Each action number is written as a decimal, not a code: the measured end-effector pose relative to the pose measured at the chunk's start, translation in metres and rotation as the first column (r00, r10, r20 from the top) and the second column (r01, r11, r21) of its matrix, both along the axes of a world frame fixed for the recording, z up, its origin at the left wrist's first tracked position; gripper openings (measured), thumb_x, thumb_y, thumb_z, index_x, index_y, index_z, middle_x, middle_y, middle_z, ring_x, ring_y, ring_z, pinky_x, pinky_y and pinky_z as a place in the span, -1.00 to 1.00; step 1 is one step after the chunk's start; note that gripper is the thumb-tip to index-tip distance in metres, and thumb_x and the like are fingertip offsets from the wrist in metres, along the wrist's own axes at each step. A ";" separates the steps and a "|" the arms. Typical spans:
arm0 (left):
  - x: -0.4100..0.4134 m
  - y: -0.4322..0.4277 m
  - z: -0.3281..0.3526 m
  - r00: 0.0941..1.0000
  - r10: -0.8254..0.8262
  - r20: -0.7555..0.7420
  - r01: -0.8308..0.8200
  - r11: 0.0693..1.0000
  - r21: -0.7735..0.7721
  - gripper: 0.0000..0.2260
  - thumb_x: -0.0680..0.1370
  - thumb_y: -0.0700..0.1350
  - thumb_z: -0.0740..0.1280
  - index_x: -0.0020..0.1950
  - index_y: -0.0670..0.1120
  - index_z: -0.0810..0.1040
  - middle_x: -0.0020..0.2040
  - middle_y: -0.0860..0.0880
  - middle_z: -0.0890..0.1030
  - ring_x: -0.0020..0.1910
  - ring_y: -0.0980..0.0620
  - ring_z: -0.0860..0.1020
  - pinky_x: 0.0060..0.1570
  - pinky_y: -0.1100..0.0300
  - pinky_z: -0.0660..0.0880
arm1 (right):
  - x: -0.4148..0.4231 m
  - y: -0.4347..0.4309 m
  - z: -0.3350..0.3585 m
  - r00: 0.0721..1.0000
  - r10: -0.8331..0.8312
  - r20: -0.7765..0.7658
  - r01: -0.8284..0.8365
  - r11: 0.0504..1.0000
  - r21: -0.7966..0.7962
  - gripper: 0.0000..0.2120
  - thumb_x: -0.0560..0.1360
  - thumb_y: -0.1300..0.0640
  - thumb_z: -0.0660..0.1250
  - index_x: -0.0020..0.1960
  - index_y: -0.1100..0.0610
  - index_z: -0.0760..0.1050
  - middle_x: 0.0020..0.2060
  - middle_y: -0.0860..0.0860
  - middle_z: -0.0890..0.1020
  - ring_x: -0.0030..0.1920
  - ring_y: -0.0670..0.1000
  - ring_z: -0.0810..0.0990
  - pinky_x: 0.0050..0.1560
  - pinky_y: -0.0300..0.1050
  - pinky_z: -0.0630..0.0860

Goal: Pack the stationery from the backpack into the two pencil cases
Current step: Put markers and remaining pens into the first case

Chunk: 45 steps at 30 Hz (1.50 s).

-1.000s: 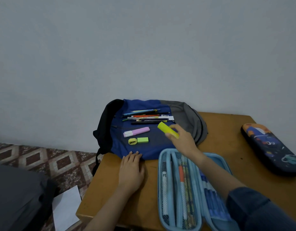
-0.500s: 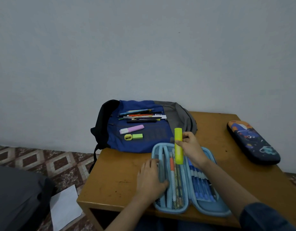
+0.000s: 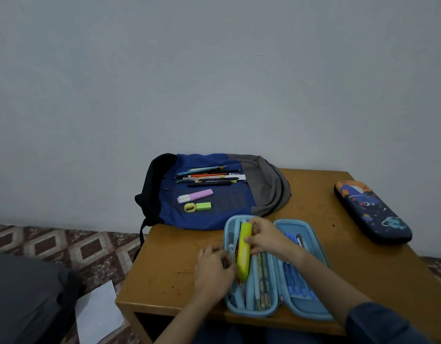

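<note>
My right hand [image 3: 266,238] pinches the yellow highlighter [image 3: 244,252], chunky smooth plastic, held lengthwise over the left half of the open pencil case [image 3: 251,313] so it can slot beside the pencils. My left hand [image 3: 212,269] is curled at the case's left rim, likely steadying it; grip unclear. More pens lie on the backpack [image 3: 214,219] beyond the case.

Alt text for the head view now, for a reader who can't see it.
Right hand holds a yellow highlighter over the open blue pencil case; left hand touches its edge. More stationery lies on the backpack behind.
</note>
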<state>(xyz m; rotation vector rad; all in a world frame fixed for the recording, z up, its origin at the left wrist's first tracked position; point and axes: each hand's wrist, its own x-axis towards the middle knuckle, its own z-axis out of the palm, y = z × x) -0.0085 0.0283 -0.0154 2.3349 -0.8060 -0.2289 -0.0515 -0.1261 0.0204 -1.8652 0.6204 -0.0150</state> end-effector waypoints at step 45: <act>0.009 -0.003 0.013 0.921 -0.359 0.151 0.288 0.889 0.357 -0.68 0.58 0.14 0.15 0.32 0.20 0.44 0.54 0.11 0.06 0.51 0.00 -0.07 0.42 -0.08 0.02 | -0.018 0.001 -0.015 0.986 0.156 0.059 -0.092 0.803 -0.589 -0.68 0.42 0.43 0.21 0.10 0.17 0.49 -0.23 -0.13 0.45 -0.33 -0.25 0.34 -0.34 -0.40 0.28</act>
